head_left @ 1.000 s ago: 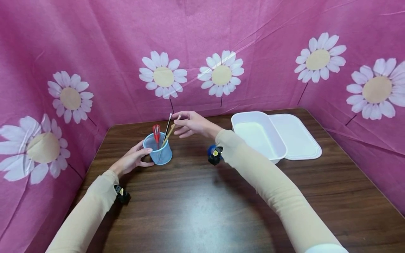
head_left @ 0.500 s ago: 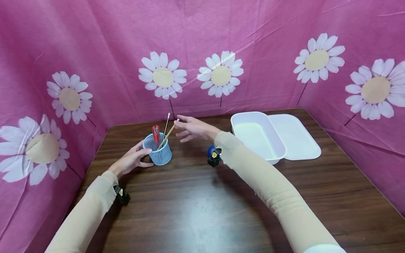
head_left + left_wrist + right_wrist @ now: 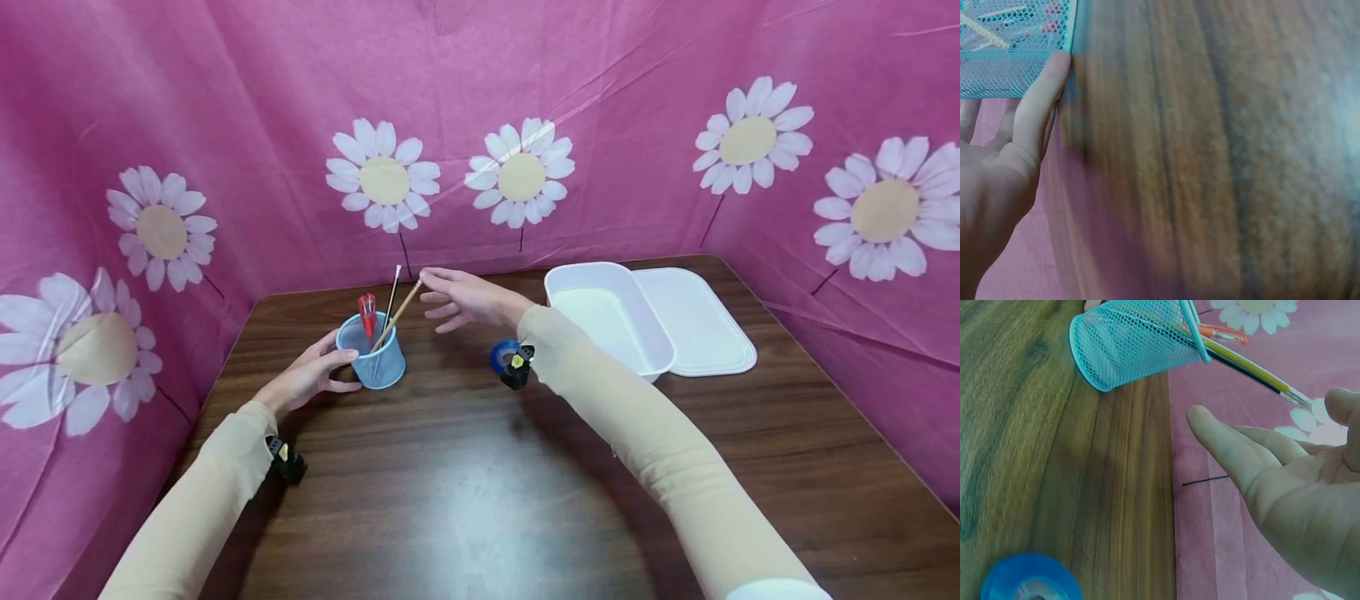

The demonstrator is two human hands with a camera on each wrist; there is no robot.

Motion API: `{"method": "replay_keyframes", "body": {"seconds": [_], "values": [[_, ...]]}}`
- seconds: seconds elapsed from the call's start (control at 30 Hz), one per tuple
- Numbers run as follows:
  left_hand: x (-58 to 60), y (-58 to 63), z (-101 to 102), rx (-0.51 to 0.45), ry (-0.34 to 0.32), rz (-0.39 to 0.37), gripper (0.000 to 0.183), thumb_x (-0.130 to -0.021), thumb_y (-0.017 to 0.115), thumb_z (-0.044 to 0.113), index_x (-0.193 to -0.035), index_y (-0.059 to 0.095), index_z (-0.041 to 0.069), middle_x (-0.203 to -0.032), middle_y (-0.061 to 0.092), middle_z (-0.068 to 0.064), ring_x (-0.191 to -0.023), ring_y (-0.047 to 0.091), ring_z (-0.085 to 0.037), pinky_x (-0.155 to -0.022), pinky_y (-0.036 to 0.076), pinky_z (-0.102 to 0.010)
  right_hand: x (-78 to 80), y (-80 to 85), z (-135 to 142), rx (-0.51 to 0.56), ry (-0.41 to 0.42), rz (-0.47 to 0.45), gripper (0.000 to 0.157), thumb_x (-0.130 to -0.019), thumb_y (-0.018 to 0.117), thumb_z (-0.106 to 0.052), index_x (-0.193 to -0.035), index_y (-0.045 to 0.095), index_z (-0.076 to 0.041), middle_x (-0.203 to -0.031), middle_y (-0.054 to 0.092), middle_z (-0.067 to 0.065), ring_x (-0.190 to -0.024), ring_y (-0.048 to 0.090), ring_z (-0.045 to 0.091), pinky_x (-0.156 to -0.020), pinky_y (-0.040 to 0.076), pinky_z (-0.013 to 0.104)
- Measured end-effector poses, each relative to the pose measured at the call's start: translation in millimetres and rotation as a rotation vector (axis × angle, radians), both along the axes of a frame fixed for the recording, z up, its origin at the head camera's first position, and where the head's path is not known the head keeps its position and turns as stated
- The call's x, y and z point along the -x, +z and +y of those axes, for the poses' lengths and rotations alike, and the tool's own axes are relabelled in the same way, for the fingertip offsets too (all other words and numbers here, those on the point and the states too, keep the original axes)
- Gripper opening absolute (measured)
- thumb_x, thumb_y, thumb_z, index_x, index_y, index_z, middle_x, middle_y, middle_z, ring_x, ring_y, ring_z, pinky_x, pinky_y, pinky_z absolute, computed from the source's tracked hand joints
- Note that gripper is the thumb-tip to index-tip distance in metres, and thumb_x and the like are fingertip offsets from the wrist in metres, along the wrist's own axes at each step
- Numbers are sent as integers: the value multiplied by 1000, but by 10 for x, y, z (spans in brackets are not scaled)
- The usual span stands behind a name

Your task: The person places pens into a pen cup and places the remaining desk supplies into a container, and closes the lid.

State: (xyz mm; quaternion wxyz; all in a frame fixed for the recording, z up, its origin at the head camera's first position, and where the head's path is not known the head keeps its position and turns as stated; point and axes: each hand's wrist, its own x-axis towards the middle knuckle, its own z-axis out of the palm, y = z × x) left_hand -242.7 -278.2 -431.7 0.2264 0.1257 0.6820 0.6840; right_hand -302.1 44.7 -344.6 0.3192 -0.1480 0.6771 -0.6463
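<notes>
A light-blue mesh pen cup (image 3: 381,364) stands upright at the table's left rear. My left hand (image 3: 306,373) grips its left side, the thumb (image 3: 1044,100) on the mesh and other fingers behind it. In the cup are a red pen (image 3: 367,313), a thin black stick with a pale tip (image 3: 392,293) and a yellow pencil (image 3: 397,313) leaning right. My right hand (image 3: 472,300) hovers just right of the pencil's upper end, fingers spread and holding nothing. In the right wrist view a small gap shows between the hand and the pencil (image 3: 1254,364).
A blue tape roll (image 3: 503,357) lies beneath my right wrist, partly hidden by the wrist camera (image 3: 517,367). Behind my right forearm a white plastic box (image 3: 611,292) stands beside its flat white lid (image 3: 705,321). A pink flowered cloth (image 3: 450,67) hangs around the wooden table.
My right hand has let go of the pencil, which now leans against the cup's rim, and has drawn slightly to the right. My left hand keeps its hold on the cup.
</notes>
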Motion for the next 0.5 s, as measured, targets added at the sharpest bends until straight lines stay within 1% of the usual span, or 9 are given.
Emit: {"method": "replay_keyframes", "body": {"seconds": [0.07, 0.17, 0.23, 0.27, 0.33, 0.4, 0.47, 0.5], "values": [[0, 20, 5, 19, 14, 10, 65, -105, 53, 19, -160, 20, 11, -156, 28, -19, -129, 47, -17, -97, 51, -62, 4, 18, 37, -4, -5, 4, 65, -107, 45, -46, -162, 22, -20, -156, 40, 21, -132, 52, 37, -96, 56, 51], [-12, 63, 20, 74, 48, 30, 65, -105, 57, 20, -159, 23, 7, -155, 29, -19, -127, 49, -17, -97, 53, -58, 6, 43, 111, -20, -9, 12, 65, -108, 46, -44, -163, 21, -20, -155, 42, 19, -133, 51, 36, -98, 55, 52], [-44, 108, 30, 132, 88, 56, 67, -103, 61, 22, -158, 25, 6, -154, 32, -20, -127, 50, -19, -99, 53, -53, 3, 61, 166, -32, -3, 27, 65, -108, 46, -43, -163, 20, -19, -155, 42, 19, -134, 50, 36, -99, 54, 52], [-67, 138, 34, 173, 111, 83, 69, -102, 63, 23, -157, 26, 6, -153, 34, -19, -127, 50, -20, -100, 53, -51, -4, 75, 196, -41, 3, 37, 66, -108, 46, -42, -163, 18, -18, -155, 42, 19, -135, 50, 36, -99, 54, 52], [-122, 219, 42, 285, 152, 179, 72, -100, 68, 28, -157, 28, 7, -151, 38, -18, -129, 49, -22, -105, 50, -48, -16, 107, 260, -56, 9, 59, 68, -108, 46, -42, -164, 15, -18, -156, 41, 19, -135, 49, 36, -101, 53, 52], [-186, 318, 56, 390, 197, 302, 75, -96, 72, 30, -156, 31, 9, -151, 42, -15, -133, 45, -26, -108, 45, -50, -37, 152, 330, -67, 7, 83, 70, -107, 48, -41, -164, 12, -20, -156, 41, 19, -136, 49, 36, -102, 52, 53], [-253, 444, 92, 462, 235, 434, 74, -94, 76, 28, -154, 36, 11, -150, 43, -13, -137, 40, -28, -112, 39, -53, -49, 199, 419, -86, -6, 116, 73, -106, 51, -42, -164, 10, -22, -155, 43, 19, -135, 50, 35, -102, 52, 52], [-292, 520, 125, 477, 249, 495, 73, -93, 77, 25, -152, 38, 10, -150, 44, -12, -139, 38, -29, -114, 36, -54, -51, 222, 470, -90, -15, 130, 74, -106, 52, -41, -164, 9, -24, -154, 44, 19, -135, 50, 35, -103, 52, 52]]}}
